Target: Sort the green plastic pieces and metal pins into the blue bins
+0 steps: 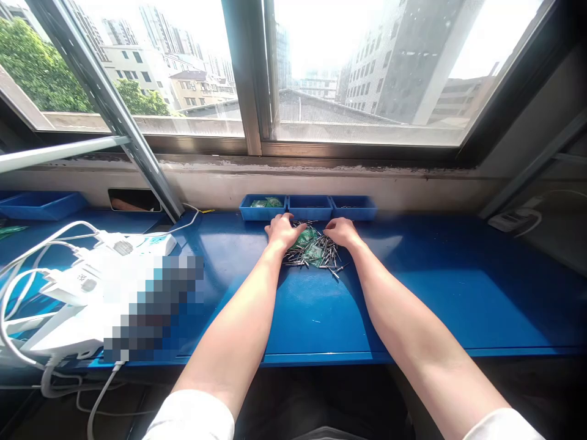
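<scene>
- A window fills the view beyond the hands, and a blue steel counter runs beneath them.
- Well left of the hands lie a white power strip and tangled white cables, partly blurred out.
- Just beyond the hands stand three blue trays in a row; the leftmost holds green packets.
- Both forearms reach forward from the lower edge of the view and angle inward, with the wrists low near the counter.
- The left hand and right hand sit close together, palms down and fingers curved, on either side of the pile. Whether either holds anything, the view cannot settle.
- Between the hands lies a loose pile of metal pins mixed with green packets. Sweeping or pressing it could likely send pins rolling across the smooth counter, and their points could prick the palms.
</scene>
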The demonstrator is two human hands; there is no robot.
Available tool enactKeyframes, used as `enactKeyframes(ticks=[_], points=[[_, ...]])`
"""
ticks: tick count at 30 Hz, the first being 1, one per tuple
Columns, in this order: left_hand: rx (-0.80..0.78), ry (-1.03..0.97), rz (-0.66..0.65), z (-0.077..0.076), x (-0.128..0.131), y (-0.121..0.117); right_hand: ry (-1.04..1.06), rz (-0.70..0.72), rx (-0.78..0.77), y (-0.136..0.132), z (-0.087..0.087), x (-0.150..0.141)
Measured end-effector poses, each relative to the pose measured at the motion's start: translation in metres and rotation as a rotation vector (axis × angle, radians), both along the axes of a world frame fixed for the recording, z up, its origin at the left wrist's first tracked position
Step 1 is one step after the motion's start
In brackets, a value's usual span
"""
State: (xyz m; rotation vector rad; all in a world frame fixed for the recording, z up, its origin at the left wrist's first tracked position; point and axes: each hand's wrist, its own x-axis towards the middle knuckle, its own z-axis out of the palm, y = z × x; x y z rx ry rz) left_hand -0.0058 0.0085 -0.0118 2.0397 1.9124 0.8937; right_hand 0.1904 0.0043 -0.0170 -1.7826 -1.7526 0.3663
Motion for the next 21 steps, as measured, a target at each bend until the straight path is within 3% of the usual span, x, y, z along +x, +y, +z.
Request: enactKeyframes(ticks=[6, 11, 15, 21], points=[[0.036, -0.032, -0.036, 0.003, 0.001, -0.002, -0.031, 0.024, 0.027, 0.002, -0.006, -0.003], [0.206, -0.063, -0.259, 0.006, 0.007, -0.009, 0.009, 0.13, 0.192, -0.005, 0.002, -0.015], [0.25, -0.099, -0.449, 0.007, 0.011, -0.012, 0.103, 0.22, 0.209, -0.011, 0.01, -0.024], [0.246, -0.224, -0.493, 0.009, 0.012, -0.013, 0.085, 0.219, 0.223, -0.011, 0.011, -0.028]])
